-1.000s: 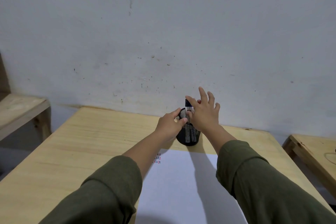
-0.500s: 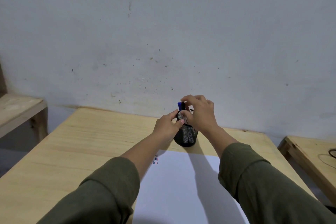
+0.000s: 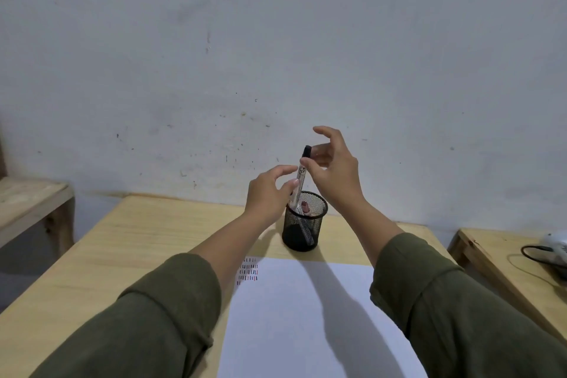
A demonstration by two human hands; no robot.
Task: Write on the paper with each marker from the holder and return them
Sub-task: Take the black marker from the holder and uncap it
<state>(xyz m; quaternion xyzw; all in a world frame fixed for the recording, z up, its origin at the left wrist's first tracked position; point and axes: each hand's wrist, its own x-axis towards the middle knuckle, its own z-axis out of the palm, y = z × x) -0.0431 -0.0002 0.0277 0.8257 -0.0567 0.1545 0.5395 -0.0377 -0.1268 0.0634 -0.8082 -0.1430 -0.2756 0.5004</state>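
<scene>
A black mesh holder [image 3: 302,232] stands on the wooden table [image 3: 147,242], just beyond the white paper [image 3: 306,322]. My right hand [image 3: 333,169] pinches a white marker with a black cap [image 3: 301,175], tilted, its lower end still inside the holder's rim. Just left of the marker hovers my left hand [image 3: 268,193], fingers apart, with its thumb and index tips at the marker's barrel. A red-capped marker [image 3: 305,208] and darker ones stay in the holder. Short red, blue and black strokes [image 3: 247,270] mark the paper's top left corner.
A wooden bench [image 3: 30,199] stands to the left. A second wooden table [image 3: 503,267] on the right carries a white device [image 3: 557,244] with a black cable. A grey wall rises right behind the table.
My right hand has drawn the black-capped marker up, most of it now above the rim. My left hand came off the holder's rim and rose beside the marker.
</scene>
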